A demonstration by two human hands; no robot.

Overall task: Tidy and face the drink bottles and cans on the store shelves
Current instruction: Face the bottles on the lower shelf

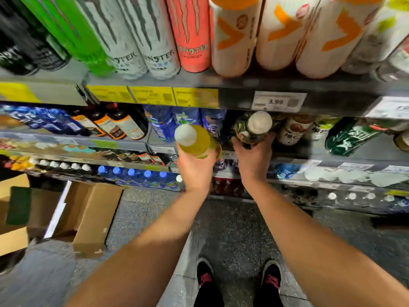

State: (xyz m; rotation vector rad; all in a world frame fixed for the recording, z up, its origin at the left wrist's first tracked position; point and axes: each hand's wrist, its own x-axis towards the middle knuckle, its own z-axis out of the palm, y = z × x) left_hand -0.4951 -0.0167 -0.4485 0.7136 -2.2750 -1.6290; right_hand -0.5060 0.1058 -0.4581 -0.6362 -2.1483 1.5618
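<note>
Bottles, two, mid-frame: I'm gripping a yellow bottle (195, 141) in my left hand (194, 168), while my right hand (252, 157) is grasping a dark green bottle (251, 128) at the shelf edge (239, 100).

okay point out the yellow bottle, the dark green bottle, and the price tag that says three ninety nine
yellow bottle (195, 141): head view, on its yellow shoulder below the white cap.
dark green bottle (243, 131): head view, on its dark body beside the cap.
price tag (277, 101): head view, on the printed 3.99.
</note>
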